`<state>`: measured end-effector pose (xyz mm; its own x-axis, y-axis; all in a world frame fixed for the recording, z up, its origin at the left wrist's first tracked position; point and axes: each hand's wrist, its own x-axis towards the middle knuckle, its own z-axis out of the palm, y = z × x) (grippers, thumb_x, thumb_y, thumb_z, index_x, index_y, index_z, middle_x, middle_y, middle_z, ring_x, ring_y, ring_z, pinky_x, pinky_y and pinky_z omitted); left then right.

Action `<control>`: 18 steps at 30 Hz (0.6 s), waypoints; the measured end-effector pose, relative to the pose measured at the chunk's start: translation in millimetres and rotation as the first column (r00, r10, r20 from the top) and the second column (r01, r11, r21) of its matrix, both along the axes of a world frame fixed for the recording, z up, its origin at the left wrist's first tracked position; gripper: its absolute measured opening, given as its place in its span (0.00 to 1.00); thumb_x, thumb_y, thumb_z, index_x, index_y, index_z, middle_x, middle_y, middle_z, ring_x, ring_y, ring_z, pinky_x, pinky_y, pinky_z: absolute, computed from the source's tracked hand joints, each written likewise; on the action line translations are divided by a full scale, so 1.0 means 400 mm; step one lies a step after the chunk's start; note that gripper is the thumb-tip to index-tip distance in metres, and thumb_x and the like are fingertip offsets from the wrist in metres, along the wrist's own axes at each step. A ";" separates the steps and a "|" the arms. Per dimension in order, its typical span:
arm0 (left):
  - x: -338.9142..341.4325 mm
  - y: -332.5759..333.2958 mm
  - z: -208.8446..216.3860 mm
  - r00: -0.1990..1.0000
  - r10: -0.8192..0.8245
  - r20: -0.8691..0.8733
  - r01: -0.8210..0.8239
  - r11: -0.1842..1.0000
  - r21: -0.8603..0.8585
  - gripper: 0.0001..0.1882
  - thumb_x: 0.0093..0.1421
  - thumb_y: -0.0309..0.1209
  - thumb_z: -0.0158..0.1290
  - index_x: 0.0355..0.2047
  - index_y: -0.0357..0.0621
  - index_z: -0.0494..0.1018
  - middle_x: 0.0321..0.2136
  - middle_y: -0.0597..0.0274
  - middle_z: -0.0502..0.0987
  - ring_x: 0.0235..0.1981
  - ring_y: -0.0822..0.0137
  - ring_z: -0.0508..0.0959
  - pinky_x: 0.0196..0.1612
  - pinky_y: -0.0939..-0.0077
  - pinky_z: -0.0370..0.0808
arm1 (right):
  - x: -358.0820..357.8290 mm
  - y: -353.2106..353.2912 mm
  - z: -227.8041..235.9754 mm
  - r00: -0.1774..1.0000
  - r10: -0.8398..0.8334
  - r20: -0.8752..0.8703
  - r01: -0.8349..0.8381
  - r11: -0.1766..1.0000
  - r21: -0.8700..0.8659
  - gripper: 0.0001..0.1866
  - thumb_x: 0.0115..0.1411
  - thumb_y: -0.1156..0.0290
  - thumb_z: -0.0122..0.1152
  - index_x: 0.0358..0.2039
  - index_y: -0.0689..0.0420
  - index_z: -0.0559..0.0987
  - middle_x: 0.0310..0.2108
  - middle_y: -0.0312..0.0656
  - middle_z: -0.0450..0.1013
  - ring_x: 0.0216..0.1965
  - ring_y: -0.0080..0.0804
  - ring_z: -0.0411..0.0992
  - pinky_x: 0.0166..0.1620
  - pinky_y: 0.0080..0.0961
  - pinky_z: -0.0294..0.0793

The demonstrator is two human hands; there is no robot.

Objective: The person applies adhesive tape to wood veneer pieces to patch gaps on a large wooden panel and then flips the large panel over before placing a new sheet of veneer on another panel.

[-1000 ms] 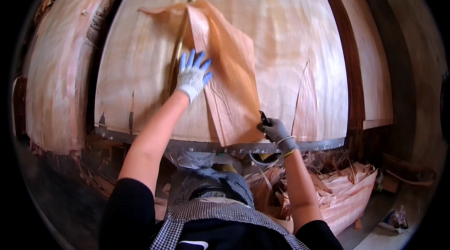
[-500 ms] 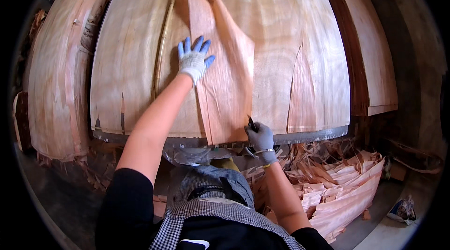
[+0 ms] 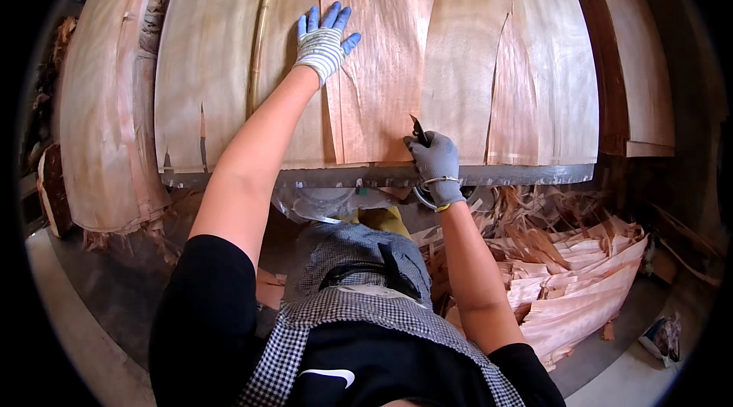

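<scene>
A reddish sheet of wood veneer (image 3: 382, 63) with an uneven right edge lies over a large pale veneer sheet (image 3: 458, 86). My left hand (image 3: 323, 44), in a striped glove with blue fingertips, rests flat with fingers spread on the reddish piece's left edge. At its lower right edge, my right hand (image 3: 437, 160) in a grey glove is closed around a dark knife (image 3: 419, 132). The blade points away from me, beside the veneer's edge. The fingers partly hide the handle.
A thin bamboo stick (image 3: 263, 25) lies lengthwise left of my hand. A narrow reddish patch (image 3: 515, 101) shows on the right. Dark table edge (image 3: 519, 175) runs in front of me; veneer scraps (image 3: 565, 285) heap below right. Another veneer stack (image 3: 107, 101) stands at left.
The whole scene sits higher in view, and the reddish veneer's far end has left the picture. Both hands keep nearly the same places on the veneer.
</scene>
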<state>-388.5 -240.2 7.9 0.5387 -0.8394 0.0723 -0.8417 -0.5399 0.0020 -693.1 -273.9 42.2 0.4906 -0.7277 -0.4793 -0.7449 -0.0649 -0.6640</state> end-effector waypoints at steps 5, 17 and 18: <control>0.003 0.004 0.002 0.999 -0.039 -0.025 0.039 0.999 0.023 0.35 0.61 0.54 0.44 0.65 0.53 0.57 0.67 0.59 0.53 0.65 0.42 0.52 0.66 0.48 0.44 | 0.005 0.011 0.014 0.995 0.069 -0.075 -0.078 0.989 -0.123 0.18 0.52 0.56 0.63 0.28 0.60 0.81 0.26 0.54 0.75 0.32 0.52 0.74 0.34 0.41 0.71; 0.012 -0.006 -0.007 0.882 -0.467 0.055 0.471 0.877 -0.097 0.25 0.61 0.36 0.46 0.59 0.51 0.65 0.62 0.61 0.62 0.64 0.59 0.59 0.67 0.58 0.49 | 0.063 0.031 0.082 0.984 -0.082 0.157 0.151 0.853 -0.500 0.09 0.59 0.68 0.55 0.40 0.55 0.76 0.34 0.51 0.75 0.34 0.55 0.73 0.35 0.43 0.72; 0.017 -0.003 -0.009 0.866 -0.495 0.072 0.499 0.847 -0.181 0.24 0.61 0.35 0.46 0.59 0.49 0.65 0.62 0.59 0.63 0.64 0.57 0.60 0.67 0.59 0.49 | 0.101 0.041 0.083 0.942 0.009 0.337 0.193 0.806 -0.560 0.08 0.60 0.70 0.54 0.40 0.54 0.76 0.36 0.51 0.75 0.33 0.55 0.73 0.35 0.43 0.72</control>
